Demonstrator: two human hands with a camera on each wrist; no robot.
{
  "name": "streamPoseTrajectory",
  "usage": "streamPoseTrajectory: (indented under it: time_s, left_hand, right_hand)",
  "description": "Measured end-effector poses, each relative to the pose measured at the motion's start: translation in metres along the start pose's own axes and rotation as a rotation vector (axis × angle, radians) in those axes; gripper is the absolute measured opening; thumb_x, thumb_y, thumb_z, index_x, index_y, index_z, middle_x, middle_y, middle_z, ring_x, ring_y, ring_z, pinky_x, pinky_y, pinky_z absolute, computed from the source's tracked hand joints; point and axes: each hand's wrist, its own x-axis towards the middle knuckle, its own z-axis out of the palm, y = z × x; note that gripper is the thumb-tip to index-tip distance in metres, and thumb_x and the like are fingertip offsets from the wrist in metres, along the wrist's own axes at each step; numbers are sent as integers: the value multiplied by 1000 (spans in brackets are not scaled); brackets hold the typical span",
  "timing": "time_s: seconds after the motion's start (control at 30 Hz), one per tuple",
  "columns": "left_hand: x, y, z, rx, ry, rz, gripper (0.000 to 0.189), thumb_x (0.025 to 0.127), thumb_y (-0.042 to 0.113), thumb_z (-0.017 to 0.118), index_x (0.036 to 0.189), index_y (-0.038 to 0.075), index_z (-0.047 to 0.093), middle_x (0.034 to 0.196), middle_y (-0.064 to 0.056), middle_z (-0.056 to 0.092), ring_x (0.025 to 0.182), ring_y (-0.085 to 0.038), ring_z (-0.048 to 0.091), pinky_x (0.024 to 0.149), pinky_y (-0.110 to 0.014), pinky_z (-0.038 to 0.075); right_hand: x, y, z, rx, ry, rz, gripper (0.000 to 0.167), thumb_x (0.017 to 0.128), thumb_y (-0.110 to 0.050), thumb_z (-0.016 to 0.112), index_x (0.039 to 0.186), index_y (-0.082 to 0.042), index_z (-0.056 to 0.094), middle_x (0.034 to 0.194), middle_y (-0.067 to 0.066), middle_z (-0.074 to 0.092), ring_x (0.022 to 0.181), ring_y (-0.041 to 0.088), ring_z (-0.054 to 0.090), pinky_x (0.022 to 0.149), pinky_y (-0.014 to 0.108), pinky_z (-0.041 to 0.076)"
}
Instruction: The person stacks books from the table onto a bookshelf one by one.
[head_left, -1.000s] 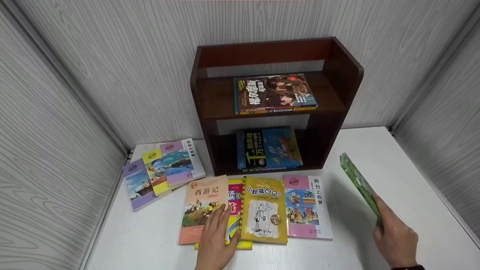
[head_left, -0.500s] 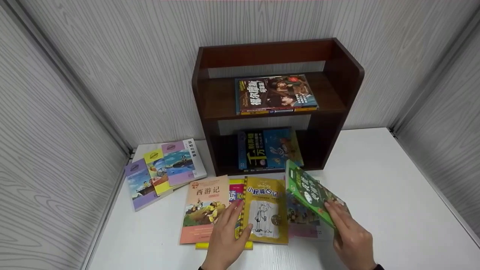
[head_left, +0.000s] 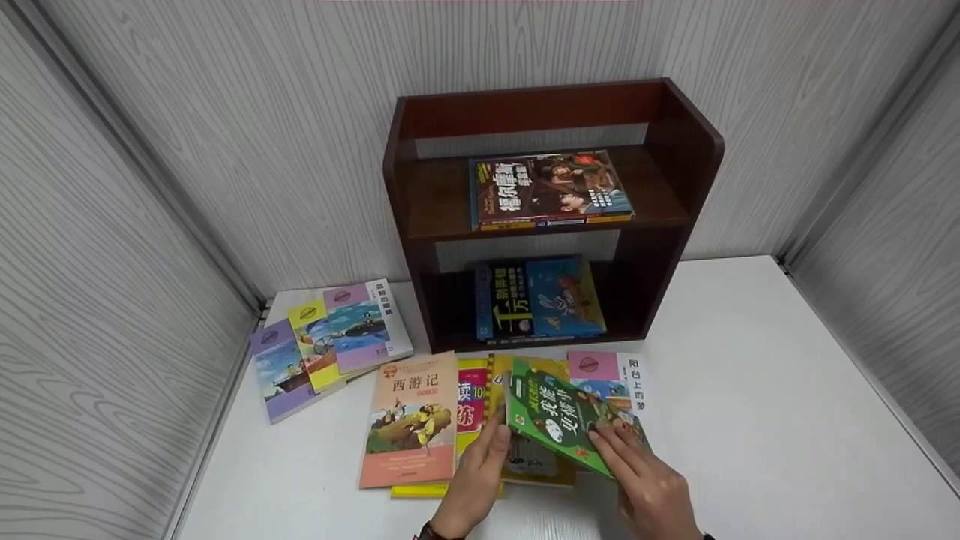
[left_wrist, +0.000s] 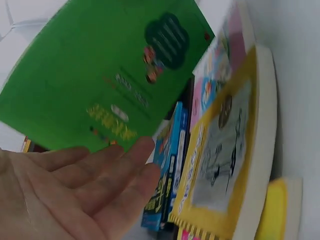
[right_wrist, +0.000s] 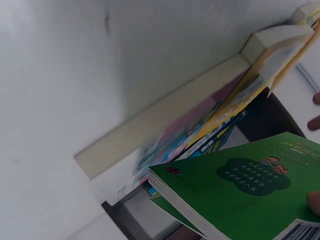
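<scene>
My right hand (head_left: 649, 484) grips the lower right part of a green paperback book (head_left: 551, 424), fingers on the front cover and thumb (right_wrist: 313, 201) on the back. The book is tilted above a mustard-yellow comic diary book (head_left: 551, 471) and partly covers it. My left hand (head_left: 476, 469) is at the book's left edge. In the left wrist view its straight fingers (left_wrist: 132, 172) lie right by the green back cover (left_wrist: 100, 65). Behind the green book a pink-and-white book (head_left: 594, 366) shows in part.
Left of the diary lie a peach book (head_left: 411, 465) and a yellow-and-pink book (head_left: 470, 375) beneath. Several overlapping books (head_left: 358, 334) are at the table's far left. A dark brown two-tier shelf (head_left: 660, 217) behind holds stacked books (head_left: 551, 187) on top and blue-covered books (head_left: 562, 296) below.
My right hand has carried the green book leftward from the table's right side to over the diary. My left hand has left the peach book and moved right to the green book's edge.
</scene>
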Motion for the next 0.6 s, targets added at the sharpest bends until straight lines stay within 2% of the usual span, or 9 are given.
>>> streamPoseTrajectory:
  time_s: [0.03, 0.07, 0.17, 0.23, 0.3, 0.4, 0.43, 0.53, 0.6]
  left_hand:
    - [4, -8, -1, -7, 4, 6, 70, 116, 47, 21, 166, -2, 20, 171, -30, 23, 156, -50, 26, 121, -70, 31]
    - [5, -12, -1, -37, 5, 6, 73, 115, 50, 21, 167, -1, 18, 171, -30, 21, 157, -51, 23, 122, -71, 27]
    - [13, -27, -3, -92, 17, 35, 76, 114, 55, 18, 168, 1, 16, 172, -31, 16, 158, -52, 17, 122, -76, 20]
    - [18, -31, -4, -110, 31, 48, 78, 113, 56, 16, 168, 1, 16, 172, -30, 16, 159, -50, 15, 123, -75, 16]
    - [18, -25, -4, -138, 37, 57, 80, 113, 58, 16, 168, 0, 15, 173, -30, 14, 160, -50, 11, 124, -75, 11]
    - [16, -7, -3, -240, 37, 37, 83, 112, 58, 24, 167, -3, 11, 173, -30, 9, 161, -48, 7, 127, -70, 6]
    - [15, -1, -3, -285, 38, 30, 83, 112, 56, 28, 167, -4, 10, 173, -31, 10, 160, -48, 10, 128, -69, 7]
    - [12, 15, -2, -415, 44, 5, 76, 114, 43, 36, 167, -4, 8, 170, -30, 19, 153, -43, 32, 128, -55, 27]
    - [12, 20, -2, -458, 52, 4, 69, 114, 31, 37, 168, -2, 8, 169, -29, 24, 142, -34, 48, 118, -40, 44]
  right_hand:
    - [0, -1, 1, 2, -1, -8, 44, 115, -21, 34, 137, -13, 72, 131, 7, 75, 110, 30, 76, 73, 41, 65]
    - [0, -3, 2, -3, -6, -17, 53, 117, -27, 25, 137, -14, 72, 130, 6, 76, 109, 30, 77, 73, 40, 65]
    - [0, -3, 3, 18, -12, -50, 41, 109, -9, 44, 140, -14, 70, 132, 8, 75, 109, 33, 76, 72, 42, 65]
    - [0, -3, 4, 24, -21, -73, 52, 94, 3, 59, 142, -14, 68, 134, 9, 74, 109, 35, 76, 71, 43, 65]
    - [1, -2, 3, 32, -37, -90, 72, 76, 10, 69, 144, -14, 67, 136, 11, 72, 109, 38, 75, 71, 45, 65]
    - [3, -1, 2, 18, -81, -111, 85, 68, 14, 77, 147, -15, 64, 141, 11, 70, 111, 37, 75, 75, 45, 65]
    - [4, 0, 2, 22, -97, -115, 88, 67, 14, 79, 148, -15, 63, 142, 12, 68, 112, 38, 74, 77, 45, 65]
    - [9, 2, 2, 32, -136, -127, 86, 72, 13, 78, 151, -16, 60, 146, 12, 65, 118, 39, 71, 83, 47, 65]
    - [12, 4, 2, 27, -145, -138, 60, 95, 3, 66, 152, -16, 59, 148, 13, 64, 122, 40, 69, 88, 49, 63]
